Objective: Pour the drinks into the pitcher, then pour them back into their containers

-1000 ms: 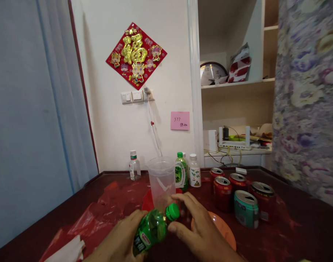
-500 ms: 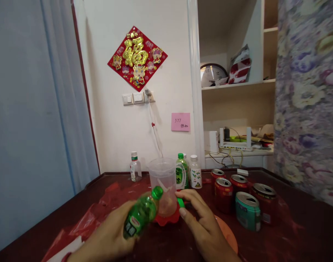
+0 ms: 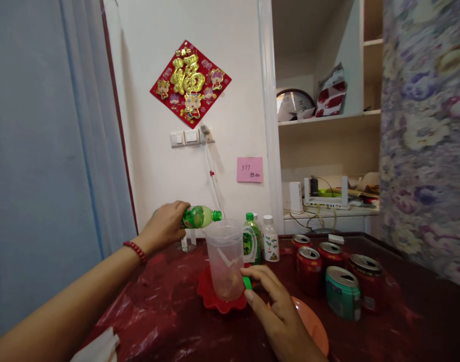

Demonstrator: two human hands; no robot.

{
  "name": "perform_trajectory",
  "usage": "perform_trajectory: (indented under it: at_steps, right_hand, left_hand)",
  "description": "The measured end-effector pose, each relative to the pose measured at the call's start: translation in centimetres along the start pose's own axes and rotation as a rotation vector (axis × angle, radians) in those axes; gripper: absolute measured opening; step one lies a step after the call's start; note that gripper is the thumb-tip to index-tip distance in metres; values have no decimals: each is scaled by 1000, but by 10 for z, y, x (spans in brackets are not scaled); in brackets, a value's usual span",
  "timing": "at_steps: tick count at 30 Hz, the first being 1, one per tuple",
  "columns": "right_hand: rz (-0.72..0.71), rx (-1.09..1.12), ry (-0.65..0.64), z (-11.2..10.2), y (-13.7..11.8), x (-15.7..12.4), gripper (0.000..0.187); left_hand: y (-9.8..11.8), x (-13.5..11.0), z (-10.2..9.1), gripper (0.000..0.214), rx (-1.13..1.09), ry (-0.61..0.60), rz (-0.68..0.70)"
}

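My left hand (image 3: 171, 220) wraps round a green plastic drink bottle (image 3: 200, 216). The bottle lies almost level, its green neck end just above the rim of a clear plastic pitcher (image 3: 226, 261). At the pitcher's lower right side, my right hand (image 3: 277, 306) holds a small green bottle cap (image 3: 247, 282) between thumb and forefinger, close to the pitcher's wall. The pitcher stands upright on a red scalloped dish (image 3: 220, 304). A little brownish stuff and a pale stick-like shape show through its wall. Whether liquid flows from the bottle, I cannot tell.
Several opened drink cans (image 3: 342, 291) stand at the right. Behind the pitcher are a green bottle (image 3: 249, 241) and a white bottle (image 3: 270, 239). An orange plate (image 3: 315, 327) lies partly under my right hand. White tissue (image 3: 99, 347) lies front left on red plastic film (image 3: 147, 322).
My left hand has lifted the bottle up and away from me, tipping it from a slant to nearly level at the pitcher's rim. The right hand has stayed about where it was.
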State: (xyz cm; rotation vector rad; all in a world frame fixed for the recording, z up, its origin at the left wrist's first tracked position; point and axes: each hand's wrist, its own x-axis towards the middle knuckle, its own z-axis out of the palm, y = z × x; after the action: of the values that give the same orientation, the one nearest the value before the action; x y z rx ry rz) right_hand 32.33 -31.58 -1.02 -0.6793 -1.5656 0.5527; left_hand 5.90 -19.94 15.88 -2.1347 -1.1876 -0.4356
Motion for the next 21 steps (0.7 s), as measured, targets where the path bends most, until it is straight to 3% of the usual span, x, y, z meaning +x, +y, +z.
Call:
perform_trajectory:
  at_steps: [8,15,21]
  right_hand:
    - [17,14,20,0,-5,1,30]
    - [48,-5,38,-2,-3,1,29]
    - [61,1,46,-3,-7,3,28]
  left_hand:
    - [-1,21,9,54,222,96,187]
    - [15,36,-4,56,344,146,339]
    - [33,46,-14,40,382,170,405]
